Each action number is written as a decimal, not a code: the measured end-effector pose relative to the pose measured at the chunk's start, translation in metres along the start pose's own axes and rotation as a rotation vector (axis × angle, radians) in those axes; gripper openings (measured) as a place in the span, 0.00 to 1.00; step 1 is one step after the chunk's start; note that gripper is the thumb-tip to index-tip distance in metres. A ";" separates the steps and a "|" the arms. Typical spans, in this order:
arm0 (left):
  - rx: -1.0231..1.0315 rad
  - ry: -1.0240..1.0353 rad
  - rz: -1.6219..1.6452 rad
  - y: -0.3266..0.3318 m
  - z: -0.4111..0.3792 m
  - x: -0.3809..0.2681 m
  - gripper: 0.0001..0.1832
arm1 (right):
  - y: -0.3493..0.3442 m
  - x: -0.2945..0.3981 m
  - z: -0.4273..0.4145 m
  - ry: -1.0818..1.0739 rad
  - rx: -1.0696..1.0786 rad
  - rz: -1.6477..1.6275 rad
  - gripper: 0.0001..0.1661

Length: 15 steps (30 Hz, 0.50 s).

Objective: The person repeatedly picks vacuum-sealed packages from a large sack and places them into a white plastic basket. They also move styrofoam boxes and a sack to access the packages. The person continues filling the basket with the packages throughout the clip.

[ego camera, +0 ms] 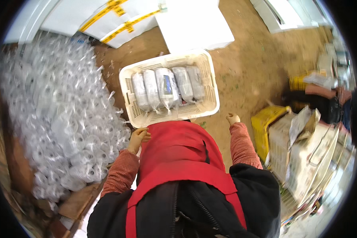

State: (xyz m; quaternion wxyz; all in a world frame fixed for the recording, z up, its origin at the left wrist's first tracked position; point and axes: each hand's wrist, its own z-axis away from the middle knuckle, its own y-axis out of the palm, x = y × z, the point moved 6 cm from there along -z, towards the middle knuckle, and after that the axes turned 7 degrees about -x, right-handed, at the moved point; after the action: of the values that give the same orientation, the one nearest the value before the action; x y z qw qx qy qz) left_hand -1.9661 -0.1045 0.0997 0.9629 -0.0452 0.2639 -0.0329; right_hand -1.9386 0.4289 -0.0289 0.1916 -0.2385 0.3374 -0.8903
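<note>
In the head view a white plastic basket point(213, 89) stands on the dirt floor in front of me. Several tied clear plastic bags with wrapped contents point(151, 88) lie in a row in it; one bears a blue printed picture. My left hand point(139, 139) hovers at the left edge of my red apron point(178, 148), near the basket's lower left corner, fingers loosely curled; whether it holds anything cannot be made out. Off to the right of the basket, my right hand point(233, 118) hangs over the floor with bent fingers and nothing visible in it.
A large heap of tied clear plastic bags point(71, 119) fills the left side. White foam boxes point(196, 26), some with yellow tape point(119, 9), stand beyond the basket. At the right are a yellow crate point(260, 131) and stacked whitish crates point(281, 148). Cardboard point(77, 202) lies at lower left.
</note>
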 end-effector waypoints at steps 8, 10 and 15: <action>-0.347 0.076 0.431 -0.073 0.028 0.050 0.16 | 0.071 0.176 0.028 -0.214 0.312 0.103 0.11; -0.422 0.077 0.531 -0.080 0.041 0.071 0.15 | 0.089 0.196 0.022 -0.279 0.433 0.200 0.11; -0.702 0.017 0.923 -0.041 0.089 0.142 0.15 | 0.116 0.262 0.000 -0.535 0.650 0.533 0.12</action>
State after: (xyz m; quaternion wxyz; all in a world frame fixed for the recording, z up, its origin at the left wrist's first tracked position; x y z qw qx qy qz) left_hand -1.8004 -0.1509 0.1087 0.8028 -0.2421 0.2589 0.4794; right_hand -2.1309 0.2161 -0.0320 0.5566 -0.2919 0.0306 -0.7772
